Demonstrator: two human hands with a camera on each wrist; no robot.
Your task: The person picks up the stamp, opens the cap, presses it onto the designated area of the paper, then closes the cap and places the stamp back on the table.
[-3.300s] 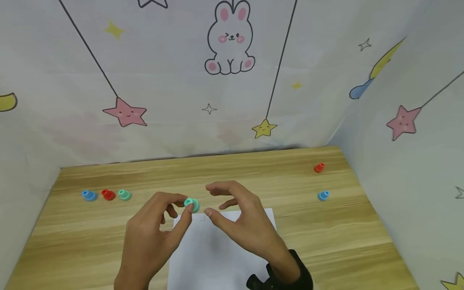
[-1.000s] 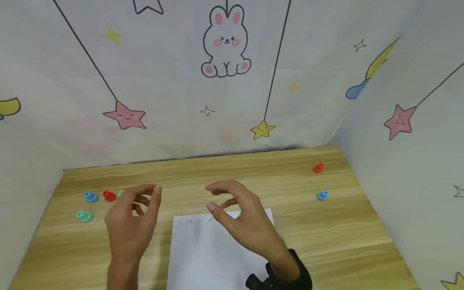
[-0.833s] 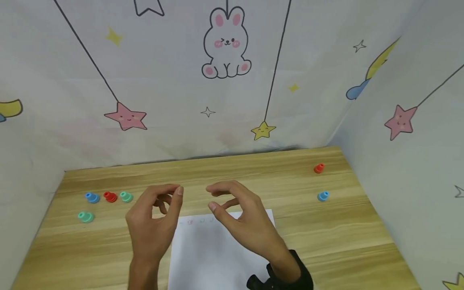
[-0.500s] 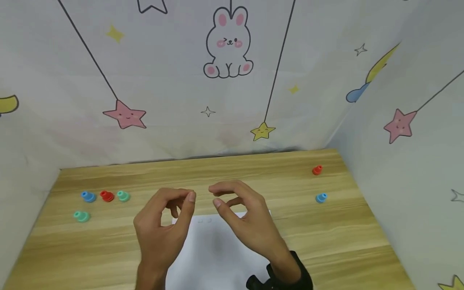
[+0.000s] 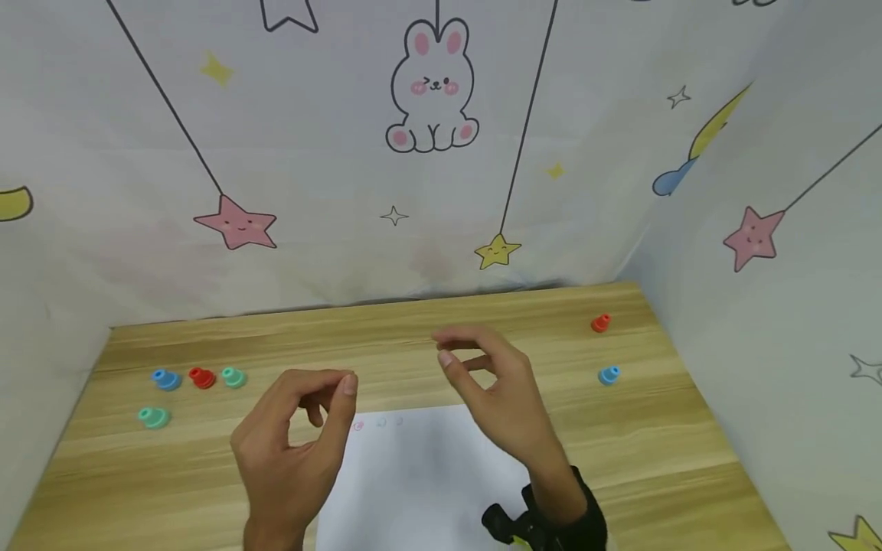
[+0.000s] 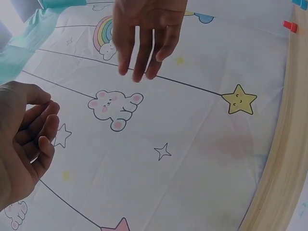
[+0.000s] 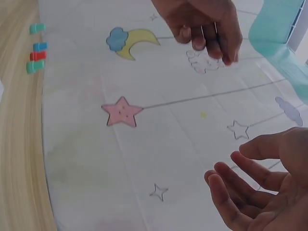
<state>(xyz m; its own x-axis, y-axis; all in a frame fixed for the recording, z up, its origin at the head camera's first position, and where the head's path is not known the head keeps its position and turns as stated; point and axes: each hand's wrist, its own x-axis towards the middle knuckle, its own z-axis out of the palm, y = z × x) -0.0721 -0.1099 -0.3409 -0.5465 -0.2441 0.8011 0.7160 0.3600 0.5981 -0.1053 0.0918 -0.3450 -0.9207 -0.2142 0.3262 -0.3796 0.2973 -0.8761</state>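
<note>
My left hand [image 5: 292,451] hovers over the left edge of a white paper sheet [image 5: 420,482], thumb and forefinger tips close together, with nothing seen between them. To its right, my right hand [image 5: 506,398] is raised over the sheet's far right part, fingers loosely curved, nothing held. Both hands also hang in the air in the left wrist view. At the left lie small flanged plastic pieces with hollow necks: a blue piece [image 5: 167,379], a red piece [image 5: 202,377] and a green piece [image 5: 233,377] in a row, with another green piece [image 5: 154,417] nearer me.
On the right of the wooden table [image 5: 661,451] are another red piece [image 5: 601,323] and a blue piece [image 5: 609,375]. Faint small ring marks [image 5: 381,422] run along the sheet's far edge. A printed cloth wall [image 5: 331,153] stands behind. My right wrist wears a black strap [image 5: 582,509].
The green piece that my left hand pinched earlier now lies at the left, in front of the row. That hand came back to the sheet empty; my right hand has shifted right and away.
</note>
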